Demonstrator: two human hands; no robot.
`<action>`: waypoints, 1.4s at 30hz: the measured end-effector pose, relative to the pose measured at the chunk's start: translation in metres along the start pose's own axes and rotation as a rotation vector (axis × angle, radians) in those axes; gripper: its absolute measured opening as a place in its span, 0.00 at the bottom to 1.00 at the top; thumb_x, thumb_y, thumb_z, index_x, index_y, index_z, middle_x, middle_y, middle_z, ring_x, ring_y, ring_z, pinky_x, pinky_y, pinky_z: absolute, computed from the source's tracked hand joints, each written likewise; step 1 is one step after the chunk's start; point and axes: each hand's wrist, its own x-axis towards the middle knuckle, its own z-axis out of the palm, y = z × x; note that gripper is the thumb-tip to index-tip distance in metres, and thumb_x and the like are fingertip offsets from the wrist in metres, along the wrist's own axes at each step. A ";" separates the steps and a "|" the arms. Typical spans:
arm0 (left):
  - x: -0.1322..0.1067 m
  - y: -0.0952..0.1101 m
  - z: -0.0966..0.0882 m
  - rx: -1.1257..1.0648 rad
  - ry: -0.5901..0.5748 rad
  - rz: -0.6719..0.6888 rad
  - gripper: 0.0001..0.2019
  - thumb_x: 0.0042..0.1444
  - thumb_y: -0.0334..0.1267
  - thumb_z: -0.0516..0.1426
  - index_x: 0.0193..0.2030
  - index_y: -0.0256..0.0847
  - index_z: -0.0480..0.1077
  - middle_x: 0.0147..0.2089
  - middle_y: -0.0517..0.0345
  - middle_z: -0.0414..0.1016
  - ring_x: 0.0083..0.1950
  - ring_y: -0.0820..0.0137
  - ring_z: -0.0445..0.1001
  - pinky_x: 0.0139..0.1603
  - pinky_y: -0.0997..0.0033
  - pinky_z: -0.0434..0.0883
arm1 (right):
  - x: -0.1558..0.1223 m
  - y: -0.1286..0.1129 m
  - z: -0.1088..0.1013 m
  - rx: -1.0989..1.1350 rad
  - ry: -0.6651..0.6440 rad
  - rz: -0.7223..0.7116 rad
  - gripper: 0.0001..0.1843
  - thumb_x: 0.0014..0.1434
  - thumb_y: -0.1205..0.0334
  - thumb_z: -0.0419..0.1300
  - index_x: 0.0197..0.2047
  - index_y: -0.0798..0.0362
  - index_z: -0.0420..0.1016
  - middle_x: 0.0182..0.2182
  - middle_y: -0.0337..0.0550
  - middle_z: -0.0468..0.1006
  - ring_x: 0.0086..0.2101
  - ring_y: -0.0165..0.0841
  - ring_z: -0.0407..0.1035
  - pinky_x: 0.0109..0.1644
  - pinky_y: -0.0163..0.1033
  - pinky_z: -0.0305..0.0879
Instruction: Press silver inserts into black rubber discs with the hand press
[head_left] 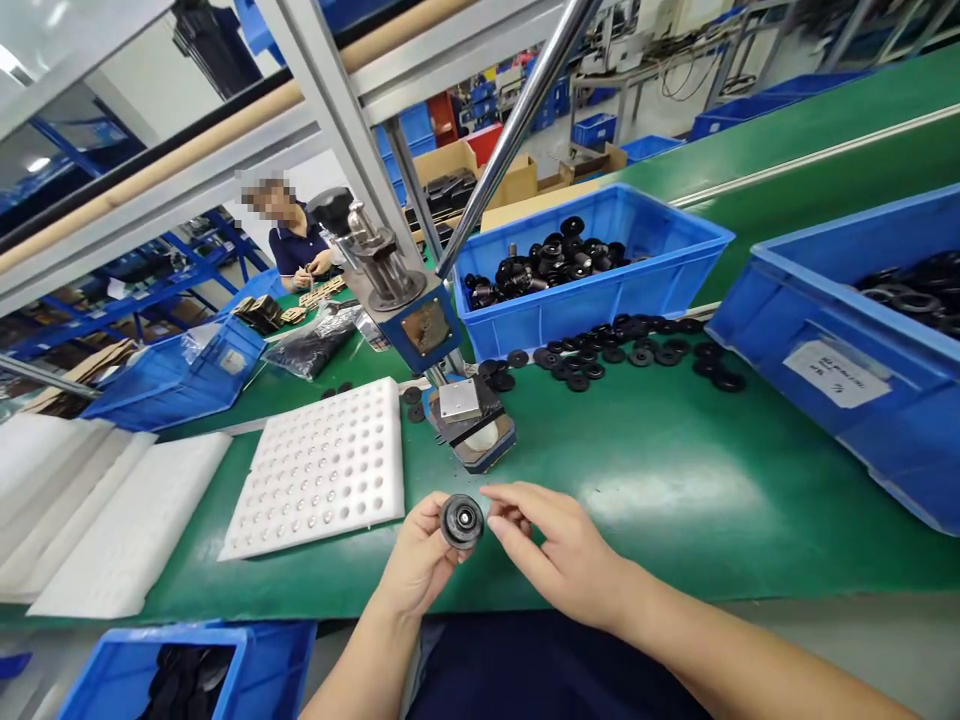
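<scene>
My left hand (416, 560) pinches a small round black part (461, 521) with a pale centre and holds it upright over the near edge of the green bench (660, 490). My right hand (559, 550) hovers just right of the part, its fingers curled and loosely spread, with the fingertips close to the part. I cannot make out anything in the right hand. Right behind the part stands a small hand press (457, 400) with a blue base and a long metal lever.
A white foam tray (322, 470) with several holes lies to the left, beside white foam sheets (112, 520). Loose black parts (637, 352) lie before a blue bin (592, 265). Another blue bin (862, 360) stands right, one more (187, 670) at lower left. A person (296, 240) works behind.
</scene>
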 end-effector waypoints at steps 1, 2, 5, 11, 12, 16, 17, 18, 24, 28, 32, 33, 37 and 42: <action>0.000 -0.001 0.000 0.005 -0.009 -0.007 0.20 0.40 0.47 0.74 0.33 0.38 0.74 0.26 0.62 0.71 0.24 0.79 0.64 0.26 0.80 0.62 | 0.000 0.000 0.000 -0.004 -0.012 0.002 0.11 0.68 0.65 0.53 0.51 0.55 0.71 0.33 0.42 0.76 0.31 0.28 0.69 0.36 0.34 0.68; 0.000 -0.001 -0.001 0.013 -0.018 -0.012 0.21 0.40 0.48 0.74 0.34 0.38 0.75 0.26 0.62 0.72 0.23 0.79 0.64 0.25 0.80 0.61 | 0.000 -0.001 0.000 -0.012 -0.020 0.008 0.10 0.68 0.65 0.53 0.49 0.55 0.71 0.32 0.41 0.75 0.30 0.28 0.68 0.35 0.34 0.67; 0.001 -0.003 -0.002 0.072 -0.037 -0.034 0.22 0.41 0.51 0.73 0.35 0.38 0.76 0.26 0.62 0.72 0.23 0.79 0.64 0.25 0.80 0.62 | -0.001 0.000 -0.004 -0.041 -0.053 0.046 0.08 0.68 0.64 0.53 0.44 0.55 0.73 0.30 0.41 0.73 0.29 0.27 0.66 0.33 0.33 0.64; 0.003 -0.005 -0.002 0.270 -0.044 -0.057 0.23 0.40 0.52 0.73 0.35 0.35 0.78 0.27 0.57 0.75 0.25 0.75 0.67 0.28 0.77 0.65 | -0.006 0.004 -0.015 -0.085 -0.167 0.161 0.06 0.66 0.64 0.56 0.37 0.54 0.71 0.30 0.40 0.74 0.28 0.27 0.66 0.33 0.32 0.64; 0.004 -0.006 -0.002 0.291 -0.049 -0.059 0.24 0.40 0.53 0.73 0.35 0.35 0.78 0.27 0.56 0.75 0.26 0.74 0.67 0.28 0.76 0.65 | -0.007 0.005 -0.016 -0.098 -0.184 0.178 0.06 0.66 0.64 0.56 0.36 0.54 0.71 0.30 0.40 0.74 0.28 0.27 0.66 0.33 0.32 0.64; 0.005 -0.011 -0.002 0.277 -0.069 -0.062 0.26 0.41 0.57 0.71 0.37 0.35 0.79 0.26 0.56 0.74 0.25 0.74 0.67 0.27 0.75 0.65 | -0.009 0.007 -0.018 -0.177 -0.217 0.188 0.09 0.66 0.67 0.52 0.34 0.54 0.71 0.27 0.39 0.72 0.27 0.27 0.64 0.33 0.33 0.61; 0.006 -0.012 -0.002 0.260 -0.072 -0.063 0.26 0.41 0.57 0.71 0.37 0.35 0.79 0.27 0.56 0.74 0.25 0.75 0.66 0.27 0.76 0.64 | -0.009 0.007 -0.018 -0.186 -0.220 0.190 0.10 0.66 0.67 0.51 0.35 0.54 0.71 0.27 0.39 0.72 0.27 0.28 0.64 0.33 0.34 0.61; 0.006 -0.013 -0.003 0.246 -0.075 -0.066 0.26 0.42 0.58 0.70 0.37 0.35 0.78 0.27 0.56 0.74 0.25 0.75 0.66 0.27 0.76 0.64 | -0.010 0.007 -0.017 -0.184 -0.221 0.200 0.10 0.66 0.67 0.51 0.36 0.54 0.72 0.27 0.39 0.73 0.27 0.28 0.65 0.34 0.34 0.61; 0.010 -0.030 -0.007 0.273 -0.133 -0.093 0.25 0.45 0.57 0.69 0.39 0.37 0.75 0.30 0.58 0.73 0.27 0.75 0.65 0.30 0.75 0.63 | -0.014 0.012 -0.013 -0.101 -0.367 0.439 0.18 0.54 0.57 0.69 0.47 0.50 0.73 0.32 0.36 0.75 0.30 0.29 0.67 0.34 0.32 0.61; 0.014 -0.053 -0.007 0.265 -0.185 -0.115 0.27 0.43 0.59 0.68 0.38 0.39 0.70 0.28 0.63 0.70 0.25 0.77 0.63 0.29 0.76 0.60 | -0.021 0.029 -0.010 -0.119 -0.484 0.597 0.18 0.48 0.65 0.67 0.44 0.50 0.72 0.26 0.32 0.70 0.27 0.27 0.63 0.30 0.30 0.56; 0.018 -0.070 -0.009 0.291 -0.180 -0.126 0.28 0.41 0.60 0.68 0.35 0.39 0.68 0.26 0.65 0.67 0.26 0.75 0.62 0.29 0.75 0.59 | -0.028 0.050 -0.007 -0.126 -0.541 0.732 0.19 0.42 0.68 0.64 0.40 0.52 0.70 0.23 0.29 0.63 0.24 0.25 0.59 0.28 0.30 0.52; 0.018 -0.073 -0.010 0.302 -0.159 -0.115 0.26 0.42 0.58 0.68 0.35 0.39 0.68 0.27 0.64 0.67 0.27 0.74 0.63 0.31 0.74 0.60 | -0.029 0.055 -0.008 -0.126 -0.543 0.765 0.19 0.41 0.68 0.65 0.40 0.52 0.70 0.23 0.29 0.62 0.24 0.25 0.58 0.28 0.30 0.52; 0.018 -0.073 -0.026 0.527 -0.010 0.014 0.16 0.47 0.49 0.65 0.34 0.39 0.72 0.29 0.60 0.73 0.31 0.71 0.66 0.35 0.72 0.62 | -0.017 0.067 -0.032 -0.204 -0.476 0.823 0.17 0.41 0.66 0.64 0.38 0.54 0.70 0.20 0.28 0.60 0.23 0.26 0.57 0.28 0.31 0.51; 0.014 -0.067 -0.044 0.761 0.186 0.267 0.12 0.56 0.49 0.59 0.31 0.42 0.74 0.27 0.58 0.75 0.30 0.67 0.70 0.34 0.70 0.65 | 0.054 0.070 -0.099 -0.291 -0.088 0.658 0.16 0.34 0.58 0.71 0.23 0.56 0.71 0.15 0.34 0.64 0.19 0.27 0.57 0.23 0.33 0.49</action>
